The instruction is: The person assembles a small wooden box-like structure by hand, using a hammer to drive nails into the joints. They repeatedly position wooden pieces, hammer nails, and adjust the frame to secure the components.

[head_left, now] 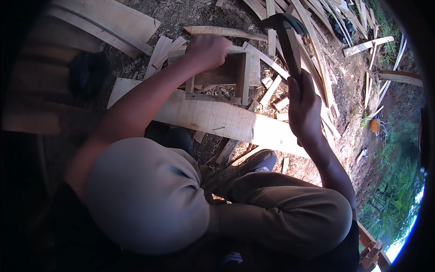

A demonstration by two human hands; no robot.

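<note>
In my right hand [304,106] is a claw hammer [290,45], gripped by its handle with the head raised up and away from me. My left hand [207,53] is closed at the far side of a small open wooden box frame [246,78], its curled fingers over the rim. Whether a nail is also pinched there is hidden. The box rests on a pale wide plank [226,119] lying crosswise in front of my knees. A single nail [219,128] lies on that plank, nearer to me than the box.
Thin wood strips [317,54] are heaped at the far right, and wide boards [108,22] lie at the far left. Shavings and offcuts [272,90] litter the ground. My bent knees [145,195] fill the near side. Green plants [389,195] grow at the right.
</note>
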